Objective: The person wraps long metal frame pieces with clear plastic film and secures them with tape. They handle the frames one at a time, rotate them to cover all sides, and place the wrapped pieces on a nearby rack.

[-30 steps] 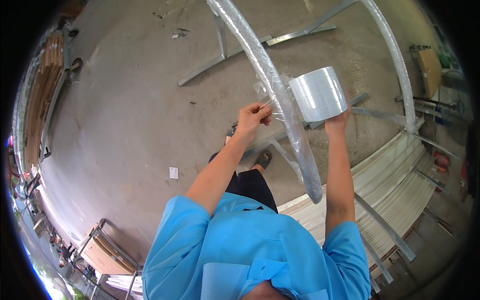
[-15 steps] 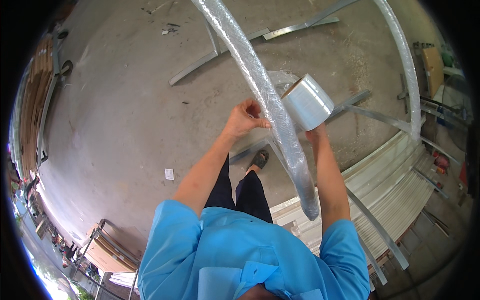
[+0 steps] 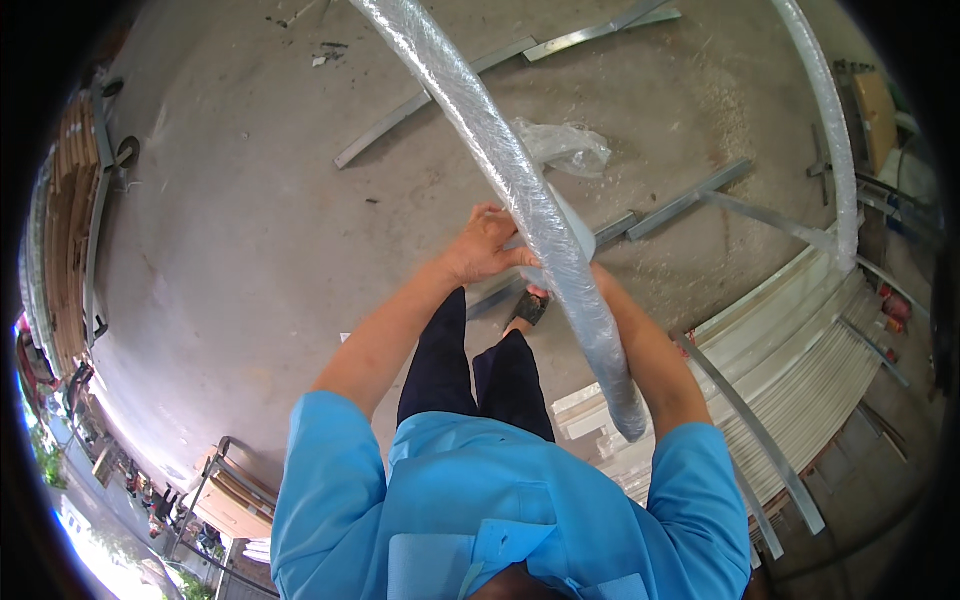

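A long curved tube [image 3: 480, 130], wrapped in shiny clear film, slants across in front of me and ends by my right arm. Beneath it is a roll of stretch film [image 3: 575, 222], mostly hidden by the tube; a pale part of it shows on the tube's right. My left hand [image 3: 487, 245] is at the tube's left side, its fingers curled round the roll's end. From the right my forearm passes under the tube. Only some fingertips of my right hand [image 3: 538, 291] show, against the roll's underside; the rest of that hand is hidden.
Crumpled clear film [image 3: 570, 148] lies on the concrete floor beyond the tube. Metal bars [image 3: 690, 200] rest on the floor. Another wrapped curved tube [image 3: 830, 120] rises at right, near stacked pale panels [image 3: 760, 370]. Stacked boards [image 3: 75, 220] stand at far left.
The roll of stretch film has moved left, from the tube's right side to underneath it. My right hand has gone under the tube with it, and my left hand has closed on it.
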Demonstrator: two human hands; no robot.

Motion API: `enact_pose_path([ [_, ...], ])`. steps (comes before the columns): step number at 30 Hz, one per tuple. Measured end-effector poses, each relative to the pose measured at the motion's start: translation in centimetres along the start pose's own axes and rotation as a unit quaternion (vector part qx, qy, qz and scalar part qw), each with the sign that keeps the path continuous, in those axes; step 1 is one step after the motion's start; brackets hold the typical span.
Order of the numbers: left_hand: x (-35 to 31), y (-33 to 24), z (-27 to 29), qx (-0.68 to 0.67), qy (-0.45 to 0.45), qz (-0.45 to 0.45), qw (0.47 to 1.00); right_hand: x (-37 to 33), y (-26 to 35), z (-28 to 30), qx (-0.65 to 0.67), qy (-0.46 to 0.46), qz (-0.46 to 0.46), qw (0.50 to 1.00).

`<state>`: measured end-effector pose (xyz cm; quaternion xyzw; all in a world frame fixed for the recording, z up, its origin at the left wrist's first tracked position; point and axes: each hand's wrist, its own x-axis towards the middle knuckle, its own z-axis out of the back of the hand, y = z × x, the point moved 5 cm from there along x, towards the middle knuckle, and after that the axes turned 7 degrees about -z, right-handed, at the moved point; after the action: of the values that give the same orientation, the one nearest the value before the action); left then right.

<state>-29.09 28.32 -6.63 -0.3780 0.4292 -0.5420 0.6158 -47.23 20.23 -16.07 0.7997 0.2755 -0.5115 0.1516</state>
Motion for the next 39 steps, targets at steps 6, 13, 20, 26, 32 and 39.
enact_pose_path([
  [6, -1.1, -0.5, 0.2, -0.062, -0.088, 0.070, 0.992, -16.0, 5.8, -5.9, -0.317, -0.261, 0.467, 0.783],
  [13, -1.9, 0.4, 0.9, -0.075, -0.016, 0.203, 0.976, -17.1, 2.9, -16.4, -0.556, -0.430, 0.534, 0.470],
  [20, -9.2, 0.8, 2.9, -0.142, 0.058, 0.197, 0.968, -16.4, 2.7, -15.8, -0.582, -0.477, 0.480, 0.452],
  [26, -9.1, -6.2, 3.9, -0.386, 0.018, 0.181, 0.905, -15.8, 2.7, -15.6, -0.571, -0.444, 0.518, 0.456],
  [32, -4.7, -9.2, 5.0, -0.392, 0.087, 0.214, 0.891, -21.2, 3.6, -14.3, -0.610, -0.223, 0.488, 0.584],
  [39, -2.8, -10.3, 4.5, -0.524, 0.050, 0.283, 0.802, -24.4, -4.2, -18.0, -0.718, -0.277, 0.599, 0.221],
])
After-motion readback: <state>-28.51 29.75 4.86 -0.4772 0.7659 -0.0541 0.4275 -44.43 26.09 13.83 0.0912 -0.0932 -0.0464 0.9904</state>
